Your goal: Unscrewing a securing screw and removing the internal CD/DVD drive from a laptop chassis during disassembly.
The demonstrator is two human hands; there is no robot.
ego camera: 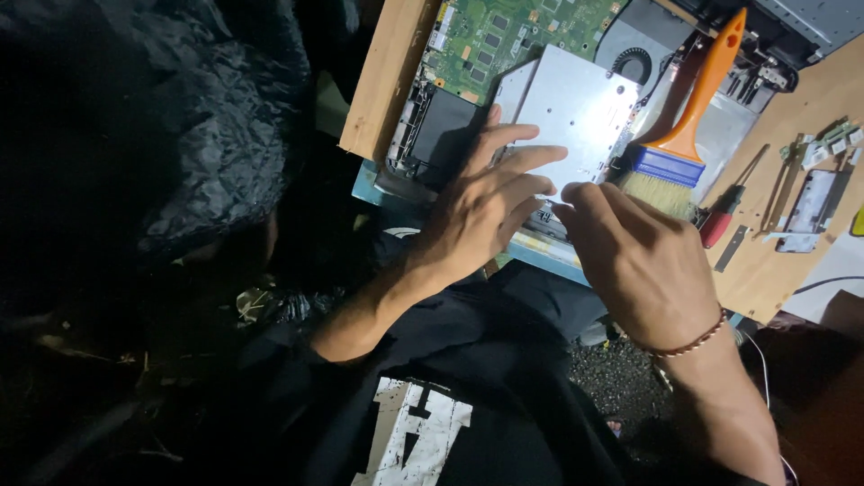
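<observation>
Left hand (pixel 481 202) lies flat with fingers spread over the near edge of the silver metal drive box (pixel 576 108), fingertips touching its surface, palm over the black part of the open laptop (pixel 504 99) below; nothing clenched in it, just pressing on. Right hand (pixel 639 261) sits just beside it on the right, knuckles up, fingers curled down toward the near edge of the same box; what the fingertips pinch, if anything, is hidden under the hand, so cannot tell if it grips. Beaded bracelet (pixel 693 342) on the right wrist. Drive box sits in the laptop chassis, near the front edge of the wooden table (pixel 387 81), with the green circuit board (pixel 486 40) behind it and a round fan (pixel 634 63) to the right of the board. Paintbrush (pixel 693 117) with orange handle, blue ferrule and pale bristles lies tilted on the laptop just right of the box, bristles near the right hand's fingers. Red-handled screwdriver (pixel 724 216) lies on the table further right, with small loose metal parts (pixel 814 193) beyond it. Black plastic sheet (pixel 153 126) fills the left side, well apart from the hands. Person wears a black shirt with white print (pixel 414 441).
</observation>
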